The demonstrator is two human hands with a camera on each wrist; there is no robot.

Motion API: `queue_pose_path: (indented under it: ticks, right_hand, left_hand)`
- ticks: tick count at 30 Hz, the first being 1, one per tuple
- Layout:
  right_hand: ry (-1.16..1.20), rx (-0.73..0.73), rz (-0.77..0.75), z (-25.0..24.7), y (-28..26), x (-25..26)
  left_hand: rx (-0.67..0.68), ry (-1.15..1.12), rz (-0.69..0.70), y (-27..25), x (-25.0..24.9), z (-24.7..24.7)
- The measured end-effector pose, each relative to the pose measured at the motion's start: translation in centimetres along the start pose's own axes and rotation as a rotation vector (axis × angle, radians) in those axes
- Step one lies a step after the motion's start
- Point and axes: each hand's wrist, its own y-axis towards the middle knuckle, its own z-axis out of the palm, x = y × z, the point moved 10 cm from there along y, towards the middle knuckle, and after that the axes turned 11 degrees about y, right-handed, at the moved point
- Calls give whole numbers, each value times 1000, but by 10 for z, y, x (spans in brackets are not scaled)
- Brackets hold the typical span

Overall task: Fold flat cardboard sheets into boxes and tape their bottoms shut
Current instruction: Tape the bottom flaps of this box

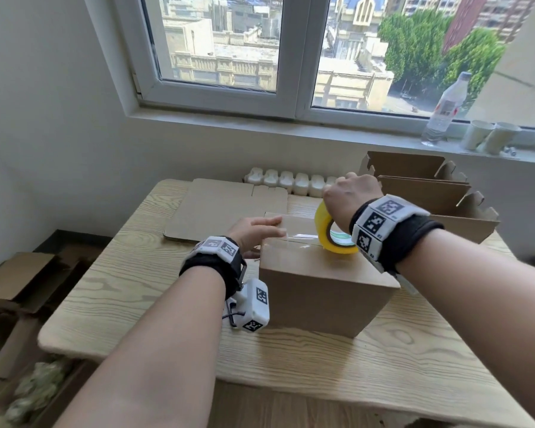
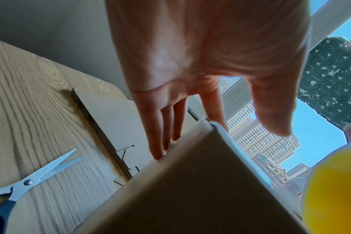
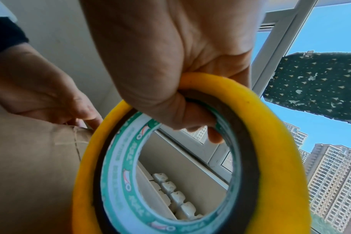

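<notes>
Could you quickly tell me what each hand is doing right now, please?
Left hand: open, straight fingers pressing the cardboard box at its far-left edge.
Right hand: closed, gripping the yellow tape roll on the box top.

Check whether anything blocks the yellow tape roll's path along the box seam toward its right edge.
Nothing visible does. The right hand grips the yellow tape roll standing on the upturned brown cardboard box; the seam ahead of it lies bare. The left hand presses the tape's start at the opposite end, behind the roll.

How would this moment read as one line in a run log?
step: taping box bottom | left hand: flat on box | right hand: grips tape roll on seam | scissors: on table
</notes>
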Motion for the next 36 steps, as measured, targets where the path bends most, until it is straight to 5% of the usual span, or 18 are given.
queue_pose_path:
  ticks: [5, 9, 13, 17, 21, 29, 36]
  right_hand:
    - [-30, 22, 5, 0, 3, 5]
    - [-14, 29, 37, 1, 4, 2]
    - [-6, 46, 65, 2, 5, 4]
    - [-2, 36, 71, 1, 5, 8]
    - [23, 28, 84, 2, 4, 7]
    - [97, -48, 18, 4, 2, 1]
    - [601, -129, 84, 14, -11, -57]
  left_hand:
    - [-236, 207, 94, 12, -5, -21]
    - [-251, 268, 95, 17, -12, -23]
    - [-295, 802, 105, 20, -41, -22]
    - [-175, 1135, 212, 25, -82, 11]
    - [6, 1094, 188, 33, -80, 51]
    - [-61, 890, 35, 38, -54, 41]
    - [20, 857, -39, 26, -54, 35]
